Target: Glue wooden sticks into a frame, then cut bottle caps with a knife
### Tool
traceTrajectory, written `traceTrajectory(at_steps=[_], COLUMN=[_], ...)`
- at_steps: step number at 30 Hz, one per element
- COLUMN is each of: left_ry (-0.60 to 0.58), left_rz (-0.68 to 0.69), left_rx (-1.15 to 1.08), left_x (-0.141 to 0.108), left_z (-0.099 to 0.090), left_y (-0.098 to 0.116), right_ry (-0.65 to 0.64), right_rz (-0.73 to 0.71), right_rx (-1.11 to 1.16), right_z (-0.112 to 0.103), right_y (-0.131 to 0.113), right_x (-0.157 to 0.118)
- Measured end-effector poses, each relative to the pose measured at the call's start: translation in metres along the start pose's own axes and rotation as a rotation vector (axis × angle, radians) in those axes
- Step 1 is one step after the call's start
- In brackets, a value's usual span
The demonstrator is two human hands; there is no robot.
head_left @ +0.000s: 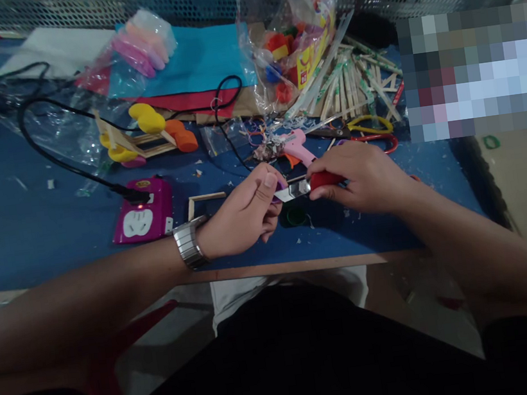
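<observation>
My left hand (250,206), with a metal watch on its wrist, pinches a small purple ring-like piece (278,193) at the middle of the table. My right hand (358,175) is closed round the red handle of a utility knife (325,181). The knife's metal blade points left and meets the purple piece beside my left fingertips. Part of the purple piece is hidden by my fingers. A pink glue gun (299,146) lies just beyond both hands, and a green ring (296,214) is on the table below the blade.
A magenta power socket (143,210) with a black cable stands at left. A small wooden frame piece (205,197) lies near my left wrist. Behind are yellow-handled scissors (370,124), stick bundles (345,80), a plastic bag (294,44) and a stick-and-clay model (148,135).
</observation>
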State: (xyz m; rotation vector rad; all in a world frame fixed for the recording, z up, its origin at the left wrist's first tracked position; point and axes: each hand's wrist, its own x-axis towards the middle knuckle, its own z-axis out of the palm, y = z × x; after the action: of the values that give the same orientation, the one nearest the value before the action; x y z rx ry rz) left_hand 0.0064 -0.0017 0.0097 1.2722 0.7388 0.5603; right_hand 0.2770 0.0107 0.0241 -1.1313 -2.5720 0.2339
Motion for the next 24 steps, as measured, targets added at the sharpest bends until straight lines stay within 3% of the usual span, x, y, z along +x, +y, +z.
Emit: traceTrajectory(at_steps=[24], left_ry=[-0.026], left_rz=[-0.080], left_rx=[-0.016], left_x=[0.0035], left_z=[0.0017], left_y=[0.0000], right_ry=[0.023], right_rz=[-0.054], right_rx=[-0.007], right_z=[0.0033], right_y=[-0.0052], right_x=[0.0002])
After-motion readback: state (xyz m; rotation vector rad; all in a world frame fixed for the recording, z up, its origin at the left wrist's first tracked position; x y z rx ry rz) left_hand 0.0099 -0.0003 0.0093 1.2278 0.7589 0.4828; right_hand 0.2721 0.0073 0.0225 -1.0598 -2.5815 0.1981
